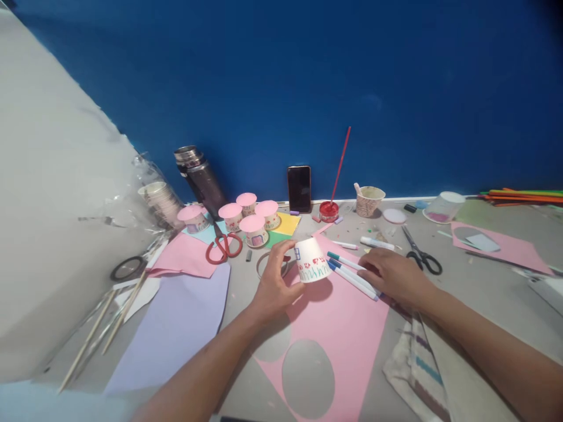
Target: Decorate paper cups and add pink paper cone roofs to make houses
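Observation:
My left hand (277, 275) grips a white paper cup (311, 261), turned upside down and tilted. On the cup's side are a blue window, red marks and green grass-like strokes. Curled over several white felt-tip pens, my right hand (393, 275) has its fingertips on the rear end of the teal-capped felt-tip pen (345, 259). Just below that one lies a blue-capped pen (354, 282). Beneath both hands is a pink paper sheet (343, 334) with round holes cut out. Behind the left hand stand several decorated cups topped with pink discs (253, 223).
Red-handled scissors (224, 246) and a dark flask (202, 181) are at left. A phone (299, 189) leans on the blue wall, near a red paint pot (329, 211) with a brush. Black-handled scissors (422, 255) lie right. A cloth (411, 363) is beneath the right forearm.

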`<state>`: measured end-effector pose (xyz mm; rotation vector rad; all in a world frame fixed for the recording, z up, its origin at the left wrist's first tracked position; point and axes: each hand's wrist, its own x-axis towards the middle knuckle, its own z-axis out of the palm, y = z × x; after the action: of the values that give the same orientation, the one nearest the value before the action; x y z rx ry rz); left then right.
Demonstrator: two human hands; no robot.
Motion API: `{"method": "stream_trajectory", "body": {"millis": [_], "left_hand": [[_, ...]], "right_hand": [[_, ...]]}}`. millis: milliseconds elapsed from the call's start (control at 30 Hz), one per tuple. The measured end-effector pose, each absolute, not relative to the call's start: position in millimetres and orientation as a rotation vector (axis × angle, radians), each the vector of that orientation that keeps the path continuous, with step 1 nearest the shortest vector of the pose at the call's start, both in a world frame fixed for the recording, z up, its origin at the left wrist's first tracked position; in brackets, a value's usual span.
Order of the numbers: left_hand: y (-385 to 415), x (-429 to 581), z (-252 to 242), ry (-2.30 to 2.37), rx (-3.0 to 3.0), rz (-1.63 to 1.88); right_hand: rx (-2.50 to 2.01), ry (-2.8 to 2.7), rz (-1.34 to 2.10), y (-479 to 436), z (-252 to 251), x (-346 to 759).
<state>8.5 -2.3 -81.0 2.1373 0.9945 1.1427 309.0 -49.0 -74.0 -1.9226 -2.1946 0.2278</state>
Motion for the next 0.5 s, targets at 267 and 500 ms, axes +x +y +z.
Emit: {"method": "stream_trajectory", "body": {"millis": [267, 500], "left_hand": [[2, 7, -83, 0.935, 2.628, 1.213], [9, 6, -90, 1.037, 2.8, 1.167]], "right_hand": [[-1.942, -2.207, 0.249, -50, -73, 310], [-1.944, -2.221, 0.255, -48, -74, 310]]}}
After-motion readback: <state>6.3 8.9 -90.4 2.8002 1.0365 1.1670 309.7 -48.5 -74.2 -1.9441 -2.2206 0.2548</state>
